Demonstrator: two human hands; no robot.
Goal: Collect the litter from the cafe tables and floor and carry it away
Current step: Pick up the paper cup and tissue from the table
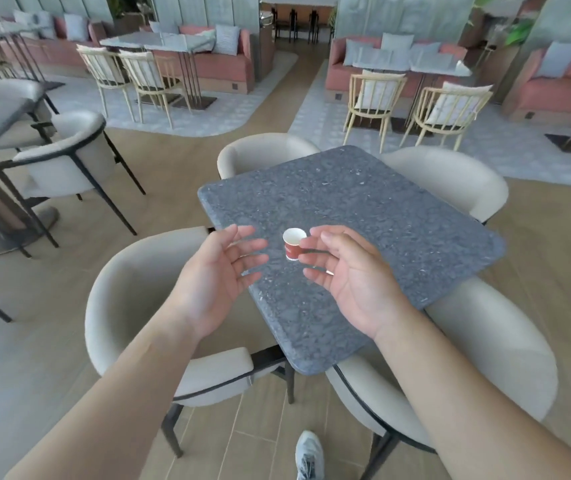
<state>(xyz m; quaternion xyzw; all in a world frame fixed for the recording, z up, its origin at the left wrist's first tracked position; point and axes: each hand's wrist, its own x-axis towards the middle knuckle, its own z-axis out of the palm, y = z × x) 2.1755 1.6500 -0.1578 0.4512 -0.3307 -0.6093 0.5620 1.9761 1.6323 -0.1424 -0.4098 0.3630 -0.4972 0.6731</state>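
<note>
Red paper cup point(292, 244) with white rim; speckled dark grey tabletop point(363, 216); cream chairs point(145, 289); tan wood-plank floor point(263, 427); pink far sofas point(221, 60).

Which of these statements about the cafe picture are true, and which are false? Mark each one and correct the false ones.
1. A small red paper cup stands upright on the grey stone table. True.
2. The left hand grips the cup. False: it is open, apart from the cup.
3. The right hand has its fingertips at the cup. True.
4. The cup has a lid on it. False: its top is open.
5. Cream chairs surround the table. True.
</note>
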